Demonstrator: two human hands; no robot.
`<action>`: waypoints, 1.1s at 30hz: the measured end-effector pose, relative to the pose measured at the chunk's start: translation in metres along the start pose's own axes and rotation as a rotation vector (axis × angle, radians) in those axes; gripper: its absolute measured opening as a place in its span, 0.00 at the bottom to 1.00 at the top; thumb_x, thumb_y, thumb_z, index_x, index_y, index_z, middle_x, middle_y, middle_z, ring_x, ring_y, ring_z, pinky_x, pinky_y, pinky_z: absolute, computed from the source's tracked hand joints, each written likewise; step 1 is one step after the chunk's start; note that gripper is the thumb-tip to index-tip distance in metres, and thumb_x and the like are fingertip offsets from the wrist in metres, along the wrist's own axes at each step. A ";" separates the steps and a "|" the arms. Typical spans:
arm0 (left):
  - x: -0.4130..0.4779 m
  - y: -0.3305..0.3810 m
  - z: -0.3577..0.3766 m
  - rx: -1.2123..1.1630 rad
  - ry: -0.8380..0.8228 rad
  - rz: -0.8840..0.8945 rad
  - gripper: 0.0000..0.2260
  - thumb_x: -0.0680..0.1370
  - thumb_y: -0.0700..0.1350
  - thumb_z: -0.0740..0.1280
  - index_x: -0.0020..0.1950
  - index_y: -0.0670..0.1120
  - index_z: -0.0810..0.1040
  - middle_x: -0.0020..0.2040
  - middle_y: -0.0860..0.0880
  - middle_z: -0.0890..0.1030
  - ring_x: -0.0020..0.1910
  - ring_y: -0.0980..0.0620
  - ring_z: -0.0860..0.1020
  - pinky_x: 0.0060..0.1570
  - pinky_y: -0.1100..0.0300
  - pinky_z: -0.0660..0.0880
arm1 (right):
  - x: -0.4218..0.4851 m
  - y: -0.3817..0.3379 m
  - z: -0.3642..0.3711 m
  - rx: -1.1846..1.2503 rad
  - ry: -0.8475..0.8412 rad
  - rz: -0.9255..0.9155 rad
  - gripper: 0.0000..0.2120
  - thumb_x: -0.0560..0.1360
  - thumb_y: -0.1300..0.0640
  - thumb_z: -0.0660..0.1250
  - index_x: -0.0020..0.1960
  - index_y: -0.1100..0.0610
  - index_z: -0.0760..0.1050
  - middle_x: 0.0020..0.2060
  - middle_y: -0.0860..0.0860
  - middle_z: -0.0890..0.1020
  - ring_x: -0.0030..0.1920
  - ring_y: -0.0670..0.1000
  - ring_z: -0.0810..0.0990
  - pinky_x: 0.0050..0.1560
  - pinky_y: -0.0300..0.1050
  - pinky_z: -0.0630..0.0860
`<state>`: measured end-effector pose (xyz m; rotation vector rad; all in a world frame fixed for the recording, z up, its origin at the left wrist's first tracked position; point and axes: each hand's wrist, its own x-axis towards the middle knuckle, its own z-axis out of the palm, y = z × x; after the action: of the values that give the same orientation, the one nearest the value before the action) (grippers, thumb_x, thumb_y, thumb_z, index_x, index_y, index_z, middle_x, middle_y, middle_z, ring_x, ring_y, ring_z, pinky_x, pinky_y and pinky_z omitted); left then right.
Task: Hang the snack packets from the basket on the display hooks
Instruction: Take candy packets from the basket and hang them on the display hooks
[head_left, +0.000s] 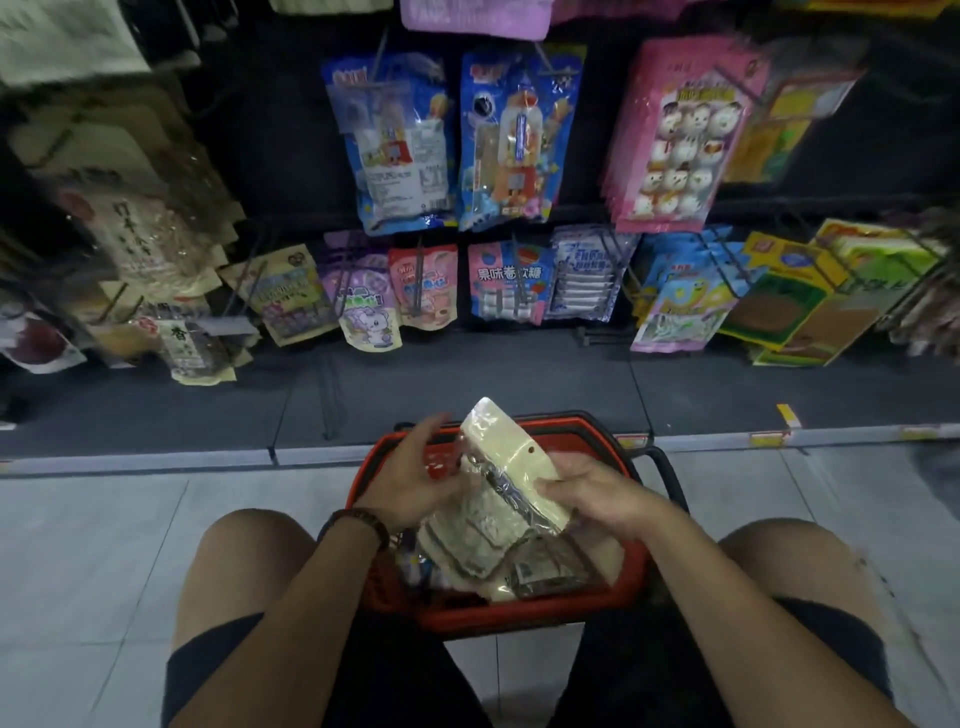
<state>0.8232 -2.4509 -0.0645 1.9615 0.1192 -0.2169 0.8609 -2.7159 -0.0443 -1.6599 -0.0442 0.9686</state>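
Crowded display hooks (417, 280) beyond basket (524, 618) and packet (506, 447)

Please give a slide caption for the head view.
Right hand grips a cream snack packet over the red basket, left hand beside it, facing the display hooks.

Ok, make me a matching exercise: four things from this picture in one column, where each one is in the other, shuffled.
1 cream packet
2 red basket
3 pink packet
4 bead bracelet

a on the floor between the knees
b hanging high up on the right
c round the left wrist
d gripped by the right hand

Pairs: 1-d, 2-a, 3-b, 4-c
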 end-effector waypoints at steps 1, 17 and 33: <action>-0.001 0.008 -0.005 -0.050 -0.042 0.031 0.35 0.73 0.40 0.80 0.77 0.48 0.70 0.70 0.53 0.80 0.69 0.54 0.78 0.67 0.58 0.75 | -0.007 -0.015 -0.001 -0.054 -0.057 -0.028 0.14 0.85 0.66 0.63 0.68 0.59 0.78 0.50 0.45 0.88 0.47 0.43 0.85 0.47 0.37 0.79; -0.014 0.121 -0.044 -0.667 0.191 0.076 0.19 0.75 0.46 0.75 0.65 0.44 0.81 0.61 0.41 0.86 0.63 0.38 0.83 0.65 0.38 0.78 | -0.030 -0.118 -0.019 0.097 0.056 -0.308 0.18 0.73 0.52 0.80 0.61 0.54 0.86 0.41 0.47 0.85 0.35 0.46 0.79 0.35 0.43 0.79; -0.022 0.183 -0.018 -0.086 0.294 0.398 0.27 0.76 0.47 0.74 0.72 0.60 0.71 0.66 0.59 0.78 0.67 0.57 0.77 0.68 0.52 0.76 | -0.023 -0.208 0.049 -0.385 0.668 -0.580 0.22 0.77 0.39 0.69 0.30 0.50 0.79 0.24 0.52 0.79 0.25 0.49 0.77 0.31 0.51 0.74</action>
<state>0.8374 -2.5052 0.1124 1.8766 -0.0716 0.3329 0.9088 -2.6175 0.1402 -2.0831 -0.2582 -0.0599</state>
